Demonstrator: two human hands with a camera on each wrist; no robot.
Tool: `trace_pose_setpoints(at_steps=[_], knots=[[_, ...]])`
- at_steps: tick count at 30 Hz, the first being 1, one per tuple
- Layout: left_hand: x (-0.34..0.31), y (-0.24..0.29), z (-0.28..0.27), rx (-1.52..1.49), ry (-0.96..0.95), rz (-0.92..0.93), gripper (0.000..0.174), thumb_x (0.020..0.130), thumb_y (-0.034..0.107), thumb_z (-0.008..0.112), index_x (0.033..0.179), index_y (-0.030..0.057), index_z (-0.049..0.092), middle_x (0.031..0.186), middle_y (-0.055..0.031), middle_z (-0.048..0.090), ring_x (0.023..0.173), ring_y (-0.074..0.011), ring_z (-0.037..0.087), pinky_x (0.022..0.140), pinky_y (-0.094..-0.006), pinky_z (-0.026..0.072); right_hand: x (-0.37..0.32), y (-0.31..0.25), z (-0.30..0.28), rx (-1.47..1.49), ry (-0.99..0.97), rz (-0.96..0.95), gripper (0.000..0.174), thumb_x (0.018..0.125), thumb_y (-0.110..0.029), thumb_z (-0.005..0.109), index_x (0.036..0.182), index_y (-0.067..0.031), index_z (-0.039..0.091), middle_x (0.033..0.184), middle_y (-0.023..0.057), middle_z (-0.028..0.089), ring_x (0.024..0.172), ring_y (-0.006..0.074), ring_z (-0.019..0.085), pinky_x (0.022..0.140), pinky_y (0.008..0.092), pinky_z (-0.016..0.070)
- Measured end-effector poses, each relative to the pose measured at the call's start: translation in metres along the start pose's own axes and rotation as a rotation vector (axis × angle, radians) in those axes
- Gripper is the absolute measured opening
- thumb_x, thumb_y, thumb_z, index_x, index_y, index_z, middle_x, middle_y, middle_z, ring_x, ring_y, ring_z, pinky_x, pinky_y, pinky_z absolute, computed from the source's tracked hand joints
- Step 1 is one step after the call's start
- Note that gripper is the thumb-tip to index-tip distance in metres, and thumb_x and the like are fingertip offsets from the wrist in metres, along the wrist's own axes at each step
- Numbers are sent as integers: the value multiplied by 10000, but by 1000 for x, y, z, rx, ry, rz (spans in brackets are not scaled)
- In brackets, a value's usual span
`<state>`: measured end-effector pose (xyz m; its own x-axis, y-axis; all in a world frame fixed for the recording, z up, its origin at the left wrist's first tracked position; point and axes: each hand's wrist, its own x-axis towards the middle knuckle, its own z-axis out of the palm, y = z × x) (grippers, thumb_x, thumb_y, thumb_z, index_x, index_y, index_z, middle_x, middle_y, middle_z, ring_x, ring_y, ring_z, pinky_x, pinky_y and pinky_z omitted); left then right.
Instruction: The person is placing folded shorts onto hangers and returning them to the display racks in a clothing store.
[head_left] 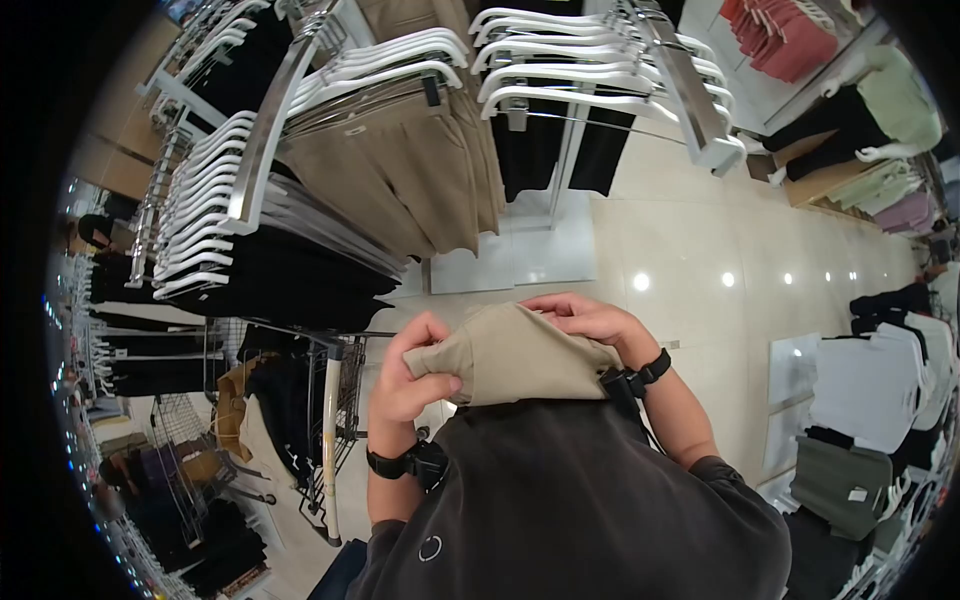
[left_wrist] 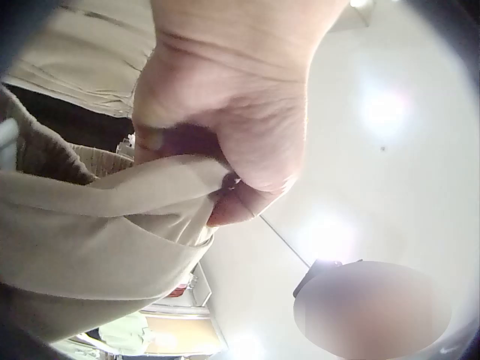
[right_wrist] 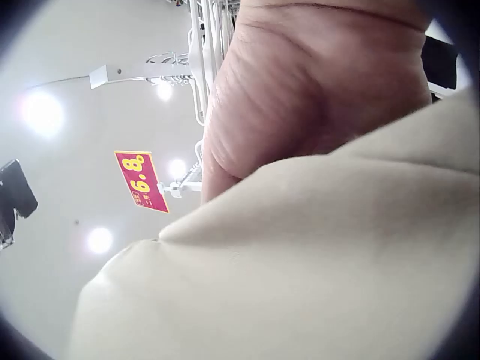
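One beige garment (head_left: 530, 360) was held btwn L hand (head_left: 402, 378) & R hand (head_left: 598, 325), fingers of both clamped on its edges, by dk T-shirt (head_left: 570, 490).

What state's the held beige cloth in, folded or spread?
Folded: the beige cloth makes a compact bundle between left hand and right hand, with overlapping layers.

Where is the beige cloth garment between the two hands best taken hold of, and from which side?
Probably at the left end of the beige cloth garment, coming from the person's left: there it narrows into folds, which the left hand pinches, while its middle spreads broadly.
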<state>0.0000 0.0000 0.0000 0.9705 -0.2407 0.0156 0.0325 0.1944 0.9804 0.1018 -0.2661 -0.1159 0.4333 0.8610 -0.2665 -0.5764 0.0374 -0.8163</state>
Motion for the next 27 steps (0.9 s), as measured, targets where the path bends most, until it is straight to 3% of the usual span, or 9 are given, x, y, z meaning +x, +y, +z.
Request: trace_pose_setpoints(at_steps=[2,6,9,12,15,16,20,24,27], knots=[[1,4,9,-12,63,-67,323,683,-5,668,966,44,518,847,16,540,784,-66,492,713,-229,397,-6,-8,-2,-163,64,-42,302,883,-170,688,1145,-21,665,989,47,679,895,89,608,803,212,469],[0,10,-10,14,129,-65,314,682,-73,622,960,37,527,862,6,550,791,-68,506,711,-228,408,0,-31,9,-188,366,-131,154,843,-122,702,948,-9,708,751,-37,633,624,29,486,545,195,367],[-2,4,-15,30,144,-3,308,688,-93,615,959,29,536,923,-38,596,832,-97,549,747,-237,437,-8,-30,-4,-156,294,-219,160,862,-164,698,938,-24,715,775,-15,659,640,35,530,550,193,398],[4,-1,-10,21,119,98,251,713,-86,633,924,25,552,1000,-88,628,887,-134,586,792,-261,462,-15,-33,-14,-150,128,-149,291,886,-226,676,1102,-31,673,931,32,682,769,77,574,682,219,454],[10,-1,-5,-28,39,127,145,761,-56,635,860,26,569,1036,-119,634,919,-165,602,816,-283,473,-1,-37,10,-268,386,-397,597,886,-413,632,1327,-27,521,1107,76,643,979,144,581,871,294,431],[11,-3,-3,-26,17,135,108,779,-39,631,839,29,572,1030,-123,633,914,-170,603,813,-286,475,2,-31,-3,-300,279,-309,865,850,-545,624,1489,-64,296,1421,104,459,1301,212,427,1093,386,291],[17,-7,-1,-85,19,231,71,821,30,628,787,41,566,986,-149,628,867,-193,604,786,-289,478,23,-11,-3,-341,130,-297,1015,812,-599,636,1536,-82,147,1602,92,129,1478,253,103,1170,444,153],[10,-5,-6,-190,103,269,147,833,76,636,732,59,530,902,-176,622,780,-202,587,713,-287,473,46,13,-5,-382,188,-258,1073,803,-500,705,1542,-85,47,1610,74,70,1477,238,88,1172,435,145],[10,-8,-7,-325,66,361,154,851,93,613,725,65,530,871,-193,624,750,-206,580,693,-282,468,69,38,-17,-66,162,-154,989,819,-358,736,1537,-76,118,1569,95,214,1434,210,226,1151,373,212]])
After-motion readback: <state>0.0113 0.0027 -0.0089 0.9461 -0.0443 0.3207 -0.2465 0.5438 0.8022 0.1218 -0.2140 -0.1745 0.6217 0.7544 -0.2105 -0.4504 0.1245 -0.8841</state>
